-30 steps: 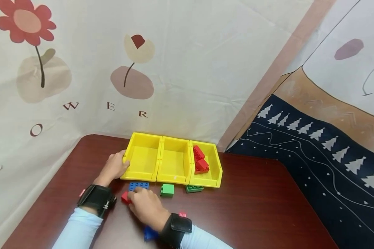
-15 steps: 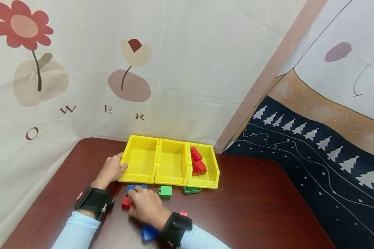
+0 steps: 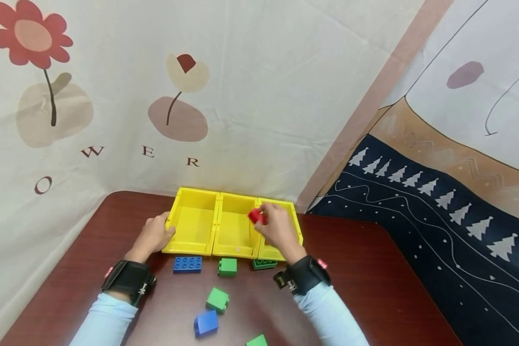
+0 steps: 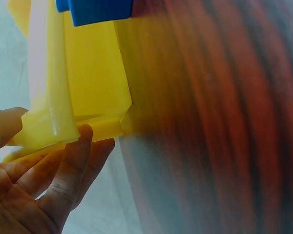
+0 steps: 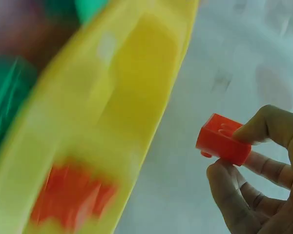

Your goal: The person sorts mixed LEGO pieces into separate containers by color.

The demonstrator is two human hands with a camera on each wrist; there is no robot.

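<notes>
A yellow three-compartment bin (image 3: 216, 223) stands at the back of the table. My left hand (image 3: 152, 235) grips its left end wall, thumb on one side and fingers on the other in the left wrist view. Over the right compartment, my right hand (image 3: 278, 228) pinches a red toy brick (image 3: 256, 216) between thumb and fingers; the right wrist view has that red brick (image 5: 223, 139) above the bin. Red bricks (image 5: 68, 197) lie blurred inside the right compartment there, while in the head view my right hand hides them.
In front of the bin lie a flat blue brick (image 3: 188, 265), a green brick (image 3: 228, 267) and a flat green brick (image 3: 265, 264). Nearer are another green brick (image 3: 217, 300), a blue brick (image 3: 206, 323) and a green one (image 3: 257, 340) at the frame's bottom edge.
My right hand has picked up the red brick from beside the flat blue brick and carried it right and up over the bin. The left hand keeps its grip on the bin.
</notes>
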